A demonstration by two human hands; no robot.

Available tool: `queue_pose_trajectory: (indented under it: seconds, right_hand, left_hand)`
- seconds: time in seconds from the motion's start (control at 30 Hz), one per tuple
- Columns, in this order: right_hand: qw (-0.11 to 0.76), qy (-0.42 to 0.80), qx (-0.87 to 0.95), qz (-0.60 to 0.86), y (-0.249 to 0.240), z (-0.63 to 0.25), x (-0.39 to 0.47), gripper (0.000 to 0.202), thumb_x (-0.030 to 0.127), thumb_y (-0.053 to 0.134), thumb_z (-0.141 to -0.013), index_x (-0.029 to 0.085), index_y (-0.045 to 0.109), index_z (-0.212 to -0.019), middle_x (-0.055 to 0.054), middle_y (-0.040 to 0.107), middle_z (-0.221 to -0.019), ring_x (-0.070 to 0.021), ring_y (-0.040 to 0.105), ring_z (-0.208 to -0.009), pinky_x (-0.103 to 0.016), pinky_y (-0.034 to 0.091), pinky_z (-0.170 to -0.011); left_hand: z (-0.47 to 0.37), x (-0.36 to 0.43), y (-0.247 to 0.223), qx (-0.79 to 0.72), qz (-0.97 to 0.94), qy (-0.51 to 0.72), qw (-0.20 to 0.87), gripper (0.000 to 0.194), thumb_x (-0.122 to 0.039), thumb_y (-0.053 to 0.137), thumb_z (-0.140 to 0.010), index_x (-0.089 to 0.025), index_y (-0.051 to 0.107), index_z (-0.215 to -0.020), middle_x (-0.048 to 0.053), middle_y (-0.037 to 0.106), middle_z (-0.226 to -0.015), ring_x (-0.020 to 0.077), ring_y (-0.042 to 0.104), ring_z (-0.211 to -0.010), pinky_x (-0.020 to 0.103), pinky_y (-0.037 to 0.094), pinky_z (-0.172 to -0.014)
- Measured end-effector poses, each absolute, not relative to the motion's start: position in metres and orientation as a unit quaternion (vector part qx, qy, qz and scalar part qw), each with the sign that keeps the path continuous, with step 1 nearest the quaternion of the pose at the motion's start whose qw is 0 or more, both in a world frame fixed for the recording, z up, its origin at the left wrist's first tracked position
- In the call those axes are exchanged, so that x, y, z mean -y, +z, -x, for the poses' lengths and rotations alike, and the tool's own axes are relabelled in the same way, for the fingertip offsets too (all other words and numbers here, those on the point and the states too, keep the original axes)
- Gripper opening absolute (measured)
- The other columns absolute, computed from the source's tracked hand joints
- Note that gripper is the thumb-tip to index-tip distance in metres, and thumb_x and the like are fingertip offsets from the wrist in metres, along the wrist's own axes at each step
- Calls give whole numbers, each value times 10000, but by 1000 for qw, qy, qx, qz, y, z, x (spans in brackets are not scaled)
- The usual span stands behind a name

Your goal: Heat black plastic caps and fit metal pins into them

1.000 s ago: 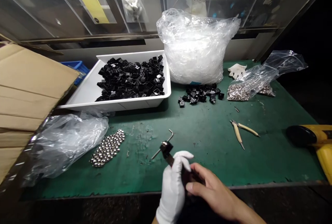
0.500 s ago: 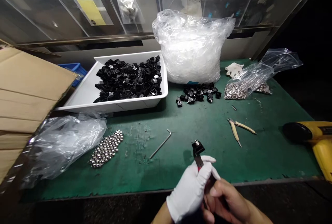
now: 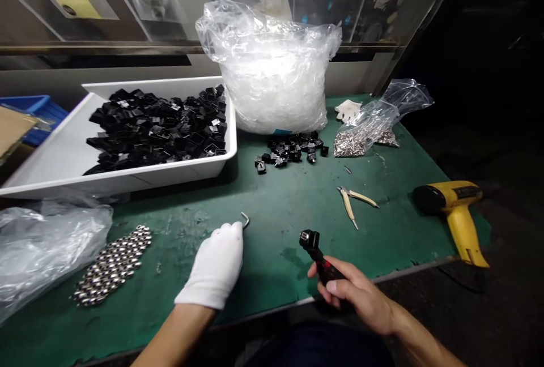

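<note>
From here I see the green table (image 3: 272, 203), the white tray (image 3: 170, 174) toward its back edge. Near the front edge, my right hand (image 3: 359, 294) grips the black-and-red tool (image 3: 328, 272), a black piece (image 3: 310, 239) at its tip; my gloved left hand (image 3: 217, 265) covers the hex key (image 3: 246, 220) except its bent end, grip unclear.

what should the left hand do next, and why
Probably secure the hex key and lift it: the gloved left hand lies over it, leaving the bent end showing, while the right hand holds the dark tool with a black part at its tip. The left fingers' grip is hidden.
</note>
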State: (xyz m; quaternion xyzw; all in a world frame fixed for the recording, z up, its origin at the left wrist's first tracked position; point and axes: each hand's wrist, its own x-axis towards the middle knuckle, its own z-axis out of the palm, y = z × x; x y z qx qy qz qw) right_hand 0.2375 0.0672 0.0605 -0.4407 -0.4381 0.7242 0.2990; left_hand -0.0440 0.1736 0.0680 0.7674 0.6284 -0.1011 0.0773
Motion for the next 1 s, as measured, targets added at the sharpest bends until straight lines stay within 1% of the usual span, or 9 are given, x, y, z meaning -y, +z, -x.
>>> queue_pose_trajectory:
  seconds: [0.1,0.2,0.23,0.33,0.4,0.57,0.67,0.87,1.0]
  right_hand:
    - [276,662,489,497,66,-242,-66,290,306,520,-947,201,611,-1201,16,545,-826,-137,459,-728,-286,387,-702]
    - [254,568,551,556,73,-248,-67,262,285,524,-963,230,606,-1205,13,582,-892,-152,514,-802,-294,407,-770]
    - [246,541,570,568,75,-249,-68,254,280,523,-965,233,599,-1203,12,592,-901,-157,530,-814,-295,414,-780]
    - [222,488,607,587,79,-252,-69,254,263,539,-959,232,579,-1208,0,622,-945,-171,569,-853,-298,435,-807]
    - [205,466,624,594,80,-252,-69,282,250,551,-953,239,567,-1234,-9,645,-1002,-180,595,-900,-300,446,-837]
    - [174,432,654,596,82,-251,-68,321,232,555,-949,273,551,-1267,-3,673,-1089,-183,628,-956,-293,469,-860]
    - [157,415,666,599,83,-248,-70,323,239,550,-952,270,547,-1274,-14,682,-1116,-192,639,-979,-302,481,-866]
    - [126,391,682,606,88,-244,-72,334,264,544,-960,273,540,-1293,-32,678,-1209,-213,641,-1056,-323,494,-896]
    - [100,390,683,610,93,-242,-74,330,282,539,-963,269,548,-1292,-42,679,-1224,-229,641,-1067,-340,499,-893]
  left_hand:
    - [37,-168,74,-651,-741,31,162,258,-141,404,-913,-116,640,-1012,173,634,-1023,279,657,-831,432,542,-786]
    - [27,-146,89,-646,-713,131,240,259,-321,428,-982,-182,608,-1107,106,641,-1102,241,644,-1007,346,521,-914]
    - [23,-136,94,-642,-699,148,279,291,-384,400,-1007,-212,601,-1127,63,651,-1045,208,648,-975,296,528,-875]
    - [9,-109,106,-620,-556,237,501,326,-514,435,-999,-261,607,-1112,-31,594,-785,144,592,-723,222,499,-676]
    - [2,-98,107,-613,-482,273,564,314,-537,475,-984,-264,611,-1057,-54,543,-706,122,534,-649,207,459,-631]
    - [-2,-95,101,-618,-454,301,567,332,-519,522,-973,-225,570,-827,-54,537,-684,102,480,-632,201,384,-595]
    - [1,-96,99,-617,-470,296,557,350,-499,514,-982,-216,558,-779,-48,542,-676,107,481,-643,209,373,-601]
    - [6,-91,89,-602,-455,288,589,294,-498,509,-981,-231,608,-910,-44,544,-697,116,471,-627,211,368,-559]
    - [7,-90,86,-577,-405,274,654,340,-528,499,-969,-234,643,-1059,-45,504,-676,108,408,-556,206,340,-488]
